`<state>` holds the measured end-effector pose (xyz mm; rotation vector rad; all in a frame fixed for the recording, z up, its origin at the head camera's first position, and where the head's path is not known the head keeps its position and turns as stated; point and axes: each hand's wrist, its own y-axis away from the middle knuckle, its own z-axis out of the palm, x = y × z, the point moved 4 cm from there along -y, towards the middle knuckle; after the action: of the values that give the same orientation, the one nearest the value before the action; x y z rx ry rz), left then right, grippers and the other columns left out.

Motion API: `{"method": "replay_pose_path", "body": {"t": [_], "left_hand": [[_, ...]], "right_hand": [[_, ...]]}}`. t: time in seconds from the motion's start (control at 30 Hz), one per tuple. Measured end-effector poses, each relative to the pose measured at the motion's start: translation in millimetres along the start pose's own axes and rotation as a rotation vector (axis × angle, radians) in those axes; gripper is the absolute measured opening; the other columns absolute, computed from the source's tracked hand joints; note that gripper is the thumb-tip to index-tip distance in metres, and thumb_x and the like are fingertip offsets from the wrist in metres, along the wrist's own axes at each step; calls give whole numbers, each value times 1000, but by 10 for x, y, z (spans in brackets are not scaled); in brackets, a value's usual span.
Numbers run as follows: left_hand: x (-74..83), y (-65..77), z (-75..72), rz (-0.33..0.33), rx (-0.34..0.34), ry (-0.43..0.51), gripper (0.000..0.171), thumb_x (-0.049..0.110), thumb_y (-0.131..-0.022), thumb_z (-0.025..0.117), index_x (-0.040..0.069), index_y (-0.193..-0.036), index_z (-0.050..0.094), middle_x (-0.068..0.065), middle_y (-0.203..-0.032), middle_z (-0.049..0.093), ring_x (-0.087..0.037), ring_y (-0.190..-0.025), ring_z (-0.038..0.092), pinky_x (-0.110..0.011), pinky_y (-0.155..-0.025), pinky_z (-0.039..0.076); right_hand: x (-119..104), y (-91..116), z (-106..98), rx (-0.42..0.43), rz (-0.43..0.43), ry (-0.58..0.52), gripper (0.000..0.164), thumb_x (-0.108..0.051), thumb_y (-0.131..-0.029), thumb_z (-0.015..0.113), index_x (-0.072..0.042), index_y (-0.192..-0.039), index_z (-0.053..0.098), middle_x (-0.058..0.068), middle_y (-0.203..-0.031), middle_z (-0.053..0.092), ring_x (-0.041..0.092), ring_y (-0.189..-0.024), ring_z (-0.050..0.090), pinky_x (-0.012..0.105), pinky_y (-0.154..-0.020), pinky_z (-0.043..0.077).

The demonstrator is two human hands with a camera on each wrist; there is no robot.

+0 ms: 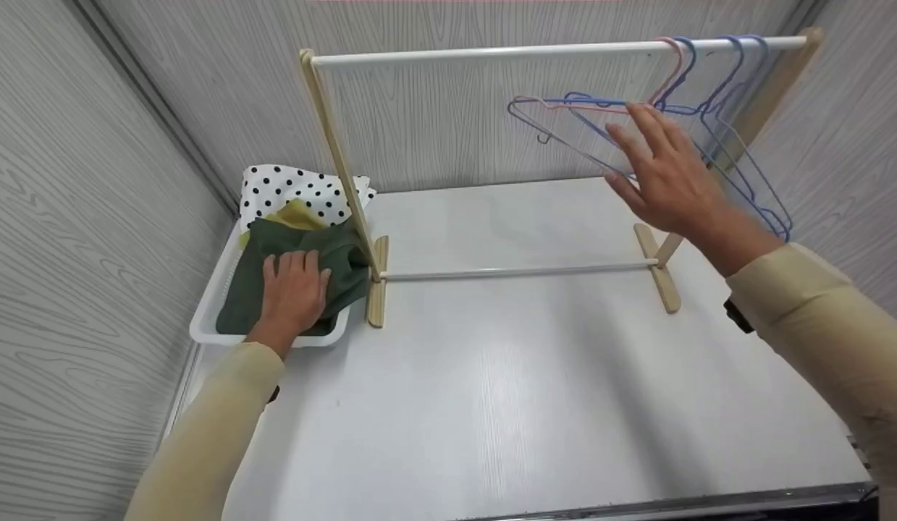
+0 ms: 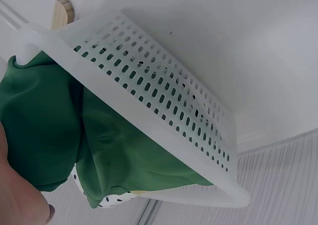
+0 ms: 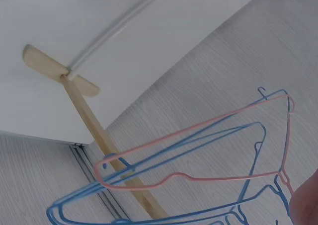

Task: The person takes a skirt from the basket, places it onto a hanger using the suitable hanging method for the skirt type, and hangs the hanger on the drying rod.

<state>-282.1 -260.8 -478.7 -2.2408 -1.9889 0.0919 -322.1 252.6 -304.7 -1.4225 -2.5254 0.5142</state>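
Note:
My left hand (image 1: 295, 289) rests on a dark green cloth (image 1: 238, 297) that lies on top in a white basket (image 1: 202, 318). In the left wrist view the green cloth (image 2: 129, 155) drapes over the rim of the perforated basket (image 2: 149, 86). My right hand (image 1: 669, 170), fingers extended and thumb apart, is up at the hangers on the rack. Its fingertips overlap a pink hanger (image 1: 669, 76). Several blue hangers (image 1: 734, 69) hang beside the pink one. In the right wrist view the pink hanger (image 3: 228, 178) is frontmost, with a fingertip close to its neck.
A rack with a white top rail (image 1: 491, 53), wooden uprights (image 1: 336, 145) and a white lower bar (image 1: 506, 273) stands on the white table (image 1: 477, 405). White cloth with black dots (image 1: 274, 184) and a yellow cloth (image 1: 297, 215) lie behind the green one. Grey walls enclose the table.

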Motion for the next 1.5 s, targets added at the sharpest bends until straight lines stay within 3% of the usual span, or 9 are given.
{"method": "replay_pose_path", "body": {"t": [0.13,0.27,0.37,0.43,0.53,0.67,0.8,1.0,1.5], "left_hand": [[18,19,6,9,24,-28,44,28,-108,36,-7,-131,47,-28,-131,51,-45,-126,43,-65,-111,23],[61,20,35,13,53,-42,38,26,-108,38,-5,-124,51,-26,-122,55,-42,-119,47,-62,-107,28],[97,75,106,15,107,-43,31,23,-108,41,-4,-115,54,-23,-110,59,-40,-108,52,-59,-101,36],[113,140,176,5,160,-35,27,20,-107,43,-4,-109,55,-22,-100,60,-39,-98,53,-55,-93,40],[118,238,276,-31,258,0,27,20,-106,46,-4,-99,55,-20,-84,57,-37,-82,53,-48,-77,41],[110,346,391,-107,391,91,33,23,-105,48,-2,-85,53,-15,-64,47,-34,-65,50,-43,-63,36],[93,427,471,-160,468,189,38,24,-104,49,0,-75,48,-9,-56,36,-33,-53,46,-44,-57,34],[83,516,493,-215,439,254,42,27,-104,50,3,-70,45,-9,-55,36,-30,-51,43,-43,-57,34],[117,473,527,-231,326,320,44,26,-109,38,2,-73,47,-11,-58,40,-32,-56,45,-45,-62,35]], "right_hand": [[-5,-247,-228,78,-5,27,62,-38,-104,44,-13,-158,25,16,-166,11,40,-152,13,56,-121,13],[34,-509,-441,213,8,60,62,-43,-104,39,-15,-158,25,15,-166,14,38,-152,14,54,-122,12],[57,-668,-498,278,62,64,62,-47,-104,34,-18,-158,24,13,-166,14,36,-152,12,52,-122,9],[64,-748,-480,276,102,60,62,-48,-104,31,-17,-158,24,12,-166,14,34,-153,10,52,-122,6],[68,-819,-415,199,179,33,61,-48,-105,29,-18,-157,25,12,-164,20,31,-154,9,52,-122,0],[79,-855,-407,127,263,-21,55,-44,-107,28,-15,-153,38,17,-152,40,32,-150,23,50,-123,-4],[81,-895,-455,101,313,-67,56,-45,-108,25,-6,-139,52,22,-139,53,37,-142,37,48,-123,3],[79,-914,-382,28,360,-50,65,-53,-106,18,-1,-125,51,24,-125,54,42,-136,36,54,-116,9],[92,-858,-426,15,396,-40,63,-53,-106,17,-1,-125,47,24,-129,48,41,-139,31,53,-119,0]]}}
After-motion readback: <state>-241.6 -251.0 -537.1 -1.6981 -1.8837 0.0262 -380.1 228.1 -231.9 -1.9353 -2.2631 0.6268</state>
